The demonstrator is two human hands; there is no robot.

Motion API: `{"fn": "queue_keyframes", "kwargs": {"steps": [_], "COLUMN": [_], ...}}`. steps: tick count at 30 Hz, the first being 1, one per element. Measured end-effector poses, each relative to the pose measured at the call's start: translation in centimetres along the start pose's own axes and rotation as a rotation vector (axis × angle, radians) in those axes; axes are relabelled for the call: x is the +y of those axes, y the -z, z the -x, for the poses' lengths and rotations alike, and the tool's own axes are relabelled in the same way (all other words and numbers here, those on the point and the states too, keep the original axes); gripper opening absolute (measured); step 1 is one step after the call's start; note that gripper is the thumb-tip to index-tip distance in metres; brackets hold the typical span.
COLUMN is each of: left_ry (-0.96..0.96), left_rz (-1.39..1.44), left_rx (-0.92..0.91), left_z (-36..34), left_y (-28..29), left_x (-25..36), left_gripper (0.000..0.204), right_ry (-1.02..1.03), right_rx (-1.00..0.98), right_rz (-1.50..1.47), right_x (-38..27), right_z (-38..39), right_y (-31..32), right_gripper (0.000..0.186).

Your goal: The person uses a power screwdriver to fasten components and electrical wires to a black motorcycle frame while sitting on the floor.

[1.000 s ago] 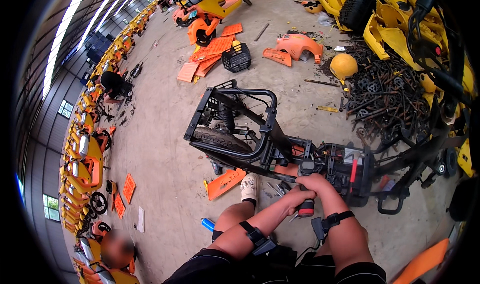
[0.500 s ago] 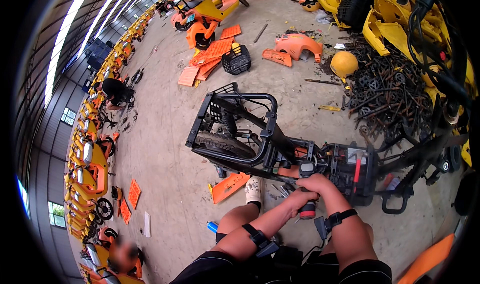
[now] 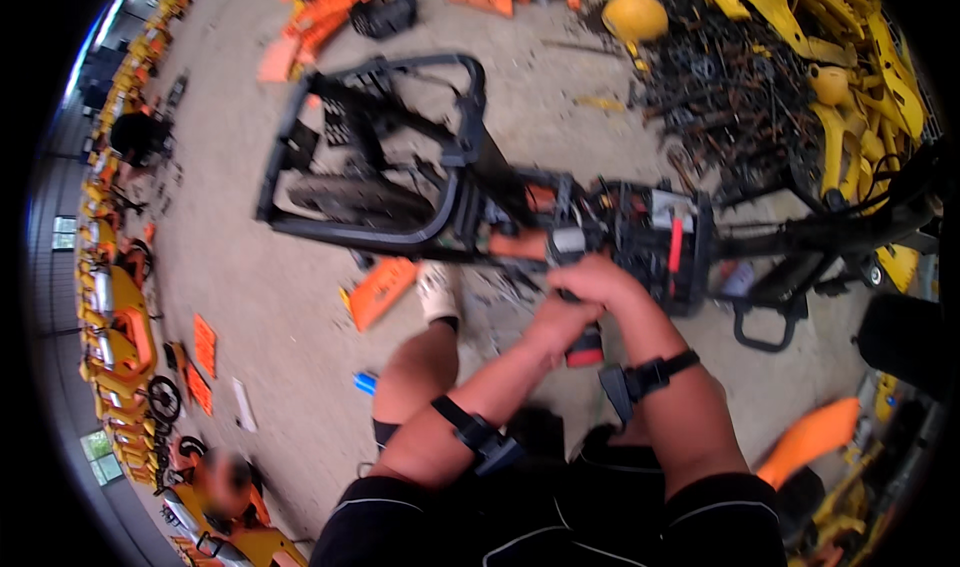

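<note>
Both my hands are wrapped round a cordless power drill or driver (image 3: 586, 351), with a grey head and a red-and-black base. My right hand (image 3: 597, 279) grips it high, just behind the head. Lower on the handle, my left hand (image 3: 562, 325) closes against the right one. The tool's head is at the middle of a stripped black scooter frame (image 3: 470, 182) lying in front of me; its tip is hidden. A hammer (image 3: 676, 245) with a red handle rests on the frame, right of my hands. The frame's wheel (image 3: 360, 199) is at the left.
Dark metal parts (image 3: 730, 97) form a heap beyond the frame, beside yellow panels (image 3: 850, 27) and a yellow helmet (image 3: 635, 17). An orange panel (image 3: 383, 292) and a blue can (image 3: 365, 382) lie near my foot. Yellow scooters (image 3: 120, 327) line the left; two people are there.
The whole view has shifted, so the frame, hands and tool appear lower-left to upper-left of before. Both hands keep their grip on the tool at the same part of the frame.
</note>
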State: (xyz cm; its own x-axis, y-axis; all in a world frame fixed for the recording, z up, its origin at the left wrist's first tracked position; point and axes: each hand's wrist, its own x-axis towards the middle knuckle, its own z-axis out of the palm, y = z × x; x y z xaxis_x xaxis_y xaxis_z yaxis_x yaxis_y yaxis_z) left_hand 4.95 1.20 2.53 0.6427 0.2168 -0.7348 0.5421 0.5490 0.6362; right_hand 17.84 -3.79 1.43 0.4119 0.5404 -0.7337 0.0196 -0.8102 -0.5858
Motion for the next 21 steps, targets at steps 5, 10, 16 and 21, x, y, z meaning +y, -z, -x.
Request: {"fn": "queue_keyframes", "kwargs": {"steps": [5, 10, 16, 21], "left_ry": [0.041, 0.032, -0.053, 0.001], "left_rz": [0.012, 0.002, 0.121, 0.084], "left_rx": [0.014, 0.048, 0.093, 0.123], "left_z": [1.5, 1.6, 1.3, 0.9], "left_y": [-1.0, -0.7, -1.0, -1.1], "left_x": [2.1, 1.9, 1.0, 0.6], "left_gripper": [0.031, 0.036, 0.051, 0.059], "right_ry": [-0.065, -0.154, -0.217, -0.21], "right_rx": [-0.022, -0.024, -0.023, -0.03], "right_rz": [-0.276, -0.307, -0.363, -0.386], "right_x": [-1.3, -2.3, -2.4, -2.0], "right_z": [2.3, 2.6, 2.4, 2.2], "right_y": [0.6, 0.2, -0.1, 0.0], "right_gripper": [0.045, 0.041, 0.035, 0.037]}}
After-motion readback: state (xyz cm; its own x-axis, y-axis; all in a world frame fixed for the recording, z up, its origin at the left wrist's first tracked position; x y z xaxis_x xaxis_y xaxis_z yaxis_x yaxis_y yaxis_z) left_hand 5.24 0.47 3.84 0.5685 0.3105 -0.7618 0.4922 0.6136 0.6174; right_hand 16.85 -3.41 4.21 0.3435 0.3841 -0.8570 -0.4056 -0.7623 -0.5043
